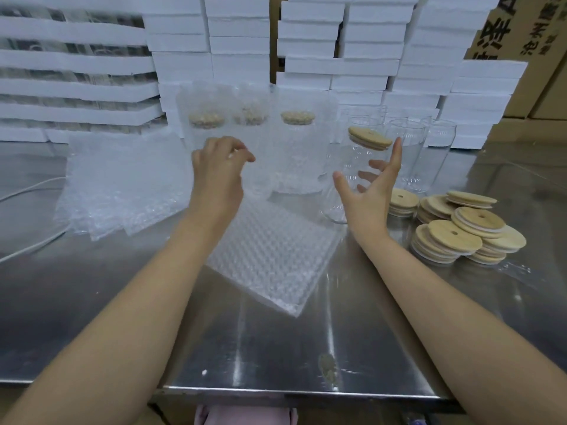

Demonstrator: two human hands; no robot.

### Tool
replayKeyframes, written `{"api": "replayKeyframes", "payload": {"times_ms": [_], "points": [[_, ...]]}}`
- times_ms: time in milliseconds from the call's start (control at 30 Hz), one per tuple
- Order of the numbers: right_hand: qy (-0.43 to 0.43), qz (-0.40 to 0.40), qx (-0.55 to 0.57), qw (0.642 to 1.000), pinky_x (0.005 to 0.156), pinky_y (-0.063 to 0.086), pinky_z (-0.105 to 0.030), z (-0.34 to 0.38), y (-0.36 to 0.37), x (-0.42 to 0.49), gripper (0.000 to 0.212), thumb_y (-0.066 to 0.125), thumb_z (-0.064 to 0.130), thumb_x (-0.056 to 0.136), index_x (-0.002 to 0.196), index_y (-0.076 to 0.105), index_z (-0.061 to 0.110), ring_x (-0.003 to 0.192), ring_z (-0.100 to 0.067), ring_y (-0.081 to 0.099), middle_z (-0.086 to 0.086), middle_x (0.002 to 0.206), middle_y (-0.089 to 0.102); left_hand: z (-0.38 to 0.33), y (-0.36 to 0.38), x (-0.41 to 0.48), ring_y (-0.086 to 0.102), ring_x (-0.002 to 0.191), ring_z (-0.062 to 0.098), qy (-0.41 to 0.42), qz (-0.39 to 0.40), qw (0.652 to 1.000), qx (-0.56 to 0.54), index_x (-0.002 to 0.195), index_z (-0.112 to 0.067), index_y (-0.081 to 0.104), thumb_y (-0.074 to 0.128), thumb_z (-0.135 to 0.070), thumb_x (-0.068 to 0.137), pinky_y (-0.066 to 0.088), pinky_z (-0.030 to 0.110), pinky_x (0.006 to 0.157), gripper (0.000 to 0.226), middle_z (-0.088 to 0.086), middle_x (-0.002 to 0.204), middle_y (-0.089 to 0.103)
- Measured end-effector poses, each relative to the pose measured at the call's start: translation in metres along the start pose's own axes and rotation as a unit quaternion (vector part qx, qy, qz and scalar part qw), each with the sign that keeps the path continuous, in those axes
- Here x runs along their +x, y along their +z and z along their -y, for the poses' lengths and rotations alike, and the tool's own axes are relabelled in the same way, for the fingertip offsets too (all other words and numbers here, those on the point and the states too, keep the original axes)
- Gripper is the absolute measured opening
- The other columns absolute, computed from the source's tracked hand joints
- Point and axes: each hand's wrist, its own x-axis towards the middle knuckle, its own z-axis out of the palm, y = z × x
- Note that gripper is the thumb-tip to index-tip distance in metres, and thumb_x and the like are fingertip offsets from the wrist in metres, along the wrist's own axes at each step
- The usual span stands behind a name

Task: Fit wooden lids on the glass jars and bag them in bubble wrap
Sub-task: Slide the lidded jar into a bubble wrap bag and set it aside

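Clear glass jar, round wooden lid set askew on mouth: located on steel table, beside flat bubble-wrap bag.
Right hand: fingers spread straight around jar; grip cannot be told.
Left hand: fingers loosely curled, nothing held.
Loose wooden lids: stacked at right.

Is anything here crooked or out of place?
Yes. The wooden lid on the glass jar beside the right hand sits tilted, not flat on the rim, and that jar leans instead of standing upright. A brownish smudge also marks the steel table near its front edge.
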Motion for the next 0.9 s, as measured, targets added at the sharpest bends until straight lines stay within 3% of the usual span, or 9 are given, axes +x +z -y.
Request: {"api": "replayKeyframes", "payload": {"times_ms": [67, 133, 200, 233, 367, 500, 633, 733, 900], "points": [[0.003, -0.007, 0.003, 1.0, 0.098, 0.047, -0.048, 0.002, 0.001, 0.001, 0.106, 0.077, 0.03, 0.078, 0.154, 0.003, 0.034, 0.106, -0.02, 0.054, -0.005, 0.126, 0.04, -0.023, -0.005, 0.0, 0.055, 0.08, 0.015, 0.033, 0.071, 0.98, -0.181, 0.088, -0.011, 0.066, 0.063, 0.002, 0.083, 0.04, 0.03, 0.075, 0.014, 0.002, 0.089, 0.058], [-0.003, -0.01, -0.001, 1.0, 0.098, 0.047, -0.048, 0.002, 0.001, 0.002, 0.108, 0.077, 0.031, 0.077, 0.154, 0.002, 0.033, 0.105, -0.016, 0.053, 0.002, 0.123, 0.038, -0.042, -0.008, -0.004, 0.051, 0.064, 0.004, 0.013, 0.313, 0.892, -0.326, 0.078, -0.021, 0.063, 0.075, -0.029, 0.08, 0.042, 0.021, 0.064, 0.014, -0.01, 0.073, 0.058], [-0.008, -0.014, 0.002, 1.0, 0.098, 0.048, -0.046, 0.002, 0.0, 0.001, 0.109, 0.077, 0.031, 0.077, 0.154, 0.0, 0.034, 0.105, -0.014, 0.052, 0.01, 0.12, 0.034, -0.052, -0.007, -0.012, 0.048, 0.058, 0.001, 0.017, 0.52, 0.805, -0.286, 0.074, -0.025, 0.063, 0.079, -0.055, 0.065, 0.039, 0.016, 0.057, 0.035, -0.017, 0.064, 0.055], [-0.005, -0.019, 0.007, 1.0, 0.097, 0.049, -0.044, 0.002, 0.0, 0.001, 0.109, 0.077, 0.031, 0.076, 0.153, 0.001, 0.035, 0.105, -0.015, 0.053, 0.009, 0.121, 0.034, -0.053, -0.003, -0.017, 0.047, 0.056, 0.001, 0.025, 0.563, 0.784, -0.26, 0.074, -0.025, 0.064, 0.081, -0.058, 0.061, 0.038, 0.015, 0.055, 0.039, -0.018, 0.062, 0.053], [0.022, -0.034, 0.049, 0.998, 0.091, 0.054, -0.037, 0.002, 0.002, 0.0, 0.104, 0.079, 0.026, 0.075, 0.15, 0.007, 0.034, 0.106, -0.02, 0.056, -0.012, 0.133, 0.036, -0.045, 0.014, -0.022, 0.054, 0.067, 0.002, 0.012, 0.472, 0.846, -0.247, 0.087, -0.018, 0.066, 0.08, -0.037, 0.076, 0.042, 0.014, 0.06, 0.026, -0.014, 0.074, 0.059], [0.046, -0.045, 0.074, 0.995, 0.087, 0.053, -0.03, 0.002, 0.002, -0.001, 0.102, 0.079, 0.027, 0.075, 0.149, 0.009, 0.032, 0.105, -0.014, 0.059, -0.009, 0.125, 0.04, -0.04, 0.022, -0.025, 0.049, 0.073, 0.015, 0.025, 0.348, 0.923, -0.161, 0.086, -0.017, 0.058, 0.068, -0.035, 0.087, 0.038, 0.027, 0.065, 0.021, -0.006, 0.079, 0.051], [0.043, -0.032, 0.07, 0.996, 0.093, 0.054, -0.04, 0.006, 0.004, -0.003, 0.101, 0.077, 0.029, 0.073, 0.147, 0.01, 0.033, 0.106, -0.017, 0.059, -0.012, 0.131, 0.038, -0.049, 0.024, -0.03, 0.05, 0.063, 0.005, -0.043, 0.403, 0.905, -0.133, 0.076, -0.026, 0.056, 0.062, -0.07, 0.074, 0.035, 0.025, 0.057, 0.045, -0.013, 0.069, 0.054], [0.033, -0.028, 0.076, 0.996, 0.093, 0.054, -0.04, 0.008, 0.004, -0.002, 0.098, 0.079, 0.023, 0.075, 0.146, 0.011, 0.031, 0.105, -0.018, 0.06, -0.012, 0.127, 0.04, -0.049, 0.027, -0.029, 0.051, 0.062, 0.004, -0.045, 0.405, 0.902, -0.142, 0.073, -0.025, 0.054, 0.066, -0.05, 0.084, 0.036, 0.022, 0.057, 0.03, -0.011, 0.069, 0.056], [0.036, -0.058, 0.124, 0.99, 0.079, 0.053, -0.018, 0.009, 0.002, -0.001, 0.093, 0.078, 0.024, 0.076, 0.143, 0.014, 0.023, 0.103, -0.024, 0.065, -0.014, 0.12, 0.045, -0.045, 0.024, -0.021, 0.057, 0.057, 0.007, -0.156, 0.325, 0.894, -0.266, 0.071, -0.017, 0.059, 0.057, -0.027, 0.096, 0.042, 0.02, 0.06, 0.027, -0.005, 0.068, 0.063]]}}
